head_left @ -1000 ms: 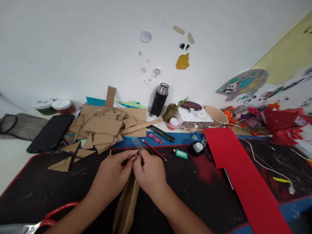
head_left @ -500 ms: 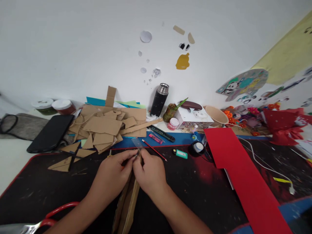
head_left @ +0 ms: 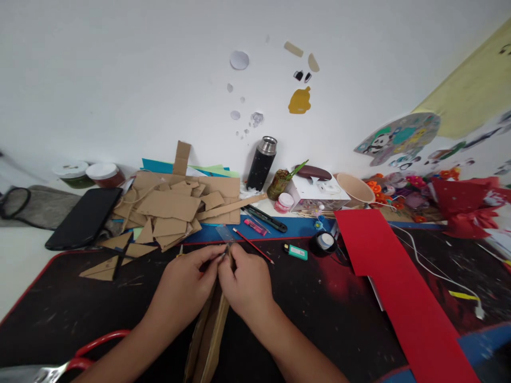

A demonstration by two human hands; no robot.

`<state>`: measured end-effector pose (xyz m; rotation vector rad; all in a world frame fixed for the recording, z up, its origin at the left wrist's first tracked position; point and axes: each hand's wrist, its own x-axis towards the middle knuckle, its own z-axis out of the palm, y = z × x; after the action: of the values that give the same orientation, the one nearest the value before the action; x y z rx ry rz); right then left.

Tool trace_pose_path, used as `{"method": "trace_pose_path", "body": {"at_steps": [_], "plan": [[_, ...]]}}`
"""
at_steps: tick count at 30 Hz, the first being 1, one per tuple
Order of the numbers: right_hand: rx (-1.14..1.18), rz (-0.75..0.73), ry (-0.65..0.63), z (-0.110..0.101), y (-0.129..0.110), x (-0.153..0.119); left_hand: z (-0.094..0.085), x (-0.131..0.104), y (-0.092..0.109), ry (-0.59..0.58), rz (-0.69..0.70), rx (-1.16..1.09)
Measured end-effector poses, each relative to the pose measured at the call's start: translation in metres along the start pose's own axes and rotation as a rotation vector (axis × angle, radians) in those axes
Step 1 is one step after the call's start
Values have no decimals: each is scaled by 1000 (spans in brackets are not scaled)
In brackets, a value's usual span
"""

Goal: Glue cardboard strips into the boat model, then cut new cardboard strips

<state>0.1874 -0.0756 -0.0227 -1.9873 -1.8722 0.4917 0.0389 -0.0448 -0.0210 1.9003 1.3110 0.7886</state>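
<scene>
A long folded cardboard strip [head_left: 214,332] runs from the front edge up under my hands. At its far end my left hand [head_left: 191,276] pinches close beside my right hand [head_left: 246,279], fingertips nearly meeting. My right fingers are closed on the tip of the cardboard. A small, dark, shiny bit shows at my left fingertips; its kind is hidden. A clear ruler-like plastic strip [head_left: 224,233] lies just beyond my fingers. Right of it is a red pencil [head_left: 254,246]. Red-handled scissors [head_left: 77,363] rest partly under my left forearm.
A pile of cardboard scraps [head_left: 170,206] spreads at the back left, beside a black phone-like slab [head_left: 84,218]. A black flask [head_left: 261,164] stands by the wall, with a black cutter [head_left: 266,218] in front. A green lighter [head_left: 296,251] and large red card [head_left: 403,287] lie right.
</scene>
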Motion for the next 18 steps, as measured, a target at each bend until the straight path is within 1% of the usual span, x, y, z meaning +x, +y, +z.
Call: {"method": "trace_pose_path", "body": {"at_steps": [8,18], "plan": [[6,-13,33,2,1,0,1,0,0,6,14,1],[14,2,9,2,1,0,-1,0,2,2,2,10]]}}
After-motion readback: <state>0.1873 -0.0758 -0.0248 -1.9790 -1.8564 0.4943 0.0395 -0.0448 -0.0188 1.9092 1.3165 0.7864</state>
